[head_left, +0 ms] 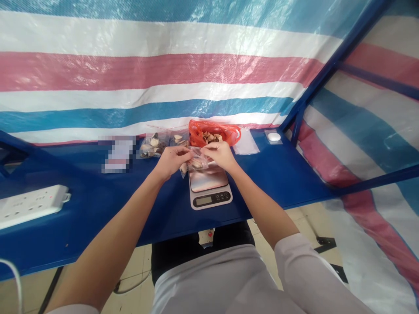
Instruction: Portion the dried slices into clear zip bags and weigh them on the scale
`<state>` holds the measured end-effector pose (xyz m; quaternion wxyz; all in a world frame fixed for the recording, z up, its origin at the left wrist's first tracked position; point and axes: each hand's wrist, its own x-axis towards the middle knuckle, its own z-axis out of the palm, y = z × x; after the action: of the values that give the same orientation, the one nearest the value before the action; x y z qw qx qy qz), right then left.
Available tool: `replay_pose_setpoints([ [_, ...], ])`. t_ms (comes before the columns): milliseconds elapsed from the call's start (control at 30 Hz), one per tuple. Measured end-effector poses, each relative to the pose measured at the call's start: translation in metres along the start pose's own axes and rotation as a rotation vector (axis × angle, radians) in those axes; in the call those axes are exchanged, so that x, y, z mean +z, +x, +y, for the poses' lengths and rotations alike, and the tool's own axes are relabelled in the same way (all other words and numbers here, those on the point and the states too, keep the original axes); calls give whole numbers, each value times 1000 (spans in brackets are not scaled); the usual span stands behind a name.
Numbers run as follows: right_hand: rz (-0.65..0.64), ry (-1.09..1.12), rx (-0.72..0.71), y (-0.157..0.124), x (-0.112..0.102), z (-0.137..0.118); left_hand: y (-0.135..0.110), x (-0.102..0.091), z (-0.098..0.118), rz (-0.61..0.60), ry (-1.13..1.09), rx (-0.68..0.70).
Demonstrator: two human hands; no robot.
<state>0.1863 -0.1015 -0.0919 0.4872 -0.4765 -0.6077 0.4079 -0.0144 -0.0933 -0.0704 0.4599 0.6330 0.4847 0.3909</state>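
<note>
Remote log. In the head view, the left hand (pixel 170 162) and right hand (pixel 221 155) were raised over a digital kitchen scale (pixel 209 190). Fingers on both hands were closed narrowly, pinching the upper edge of a small clear plastic bag (pixel 195 161) holding pale chunks. The bag sat over the scale's rear edge; I could not tell whether it touched the steel platform (pixel 208 179).

Step in hand, as judged: handling this bag at the scale. Any next move called for one hand to release first, as both were committed.

Behind the scale lay a red plastic bag (pixel 212 133) of similar chunks. A clear bag of darker chunks (pixel 153 146) lay farther left on the blue table (pixel 278 174).
</note>
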Motion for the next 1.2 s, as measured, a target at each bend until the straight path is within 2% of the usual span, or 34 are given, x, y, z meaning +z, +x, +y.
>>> replay_pose_setpoints([
  [200, 35, -159, -53, -1, -4, -1, -2, -10, 2, 29, 106, 38],
  [333, 35, -249, -88, -3, 2, -16, -2, -3, 6, 22, 68, -5],
  [500, -33, -227, -102, -3, 4, -19, -1, 8, 16, 20, 21, -77],
  [733, -71, -261, -124, -3, 1, -16, 5, 14, 13, 50, -5, -35],
  [867, -74, -307, -118, -1, 1, -19, 6, 12, 12, 21, -4, -24],
  [967, -34, -327, -83, 2, -1, -21, 5, 4, 14, 33, 108, -7],
  [1100, -22, -384, -18, 7, -7, -22, 6, -11, 18, 102, 413, 61],
  [1200, -29, -483, -23, 9, -10, -27, 5, -18, 24, 107, 586, 96],
])
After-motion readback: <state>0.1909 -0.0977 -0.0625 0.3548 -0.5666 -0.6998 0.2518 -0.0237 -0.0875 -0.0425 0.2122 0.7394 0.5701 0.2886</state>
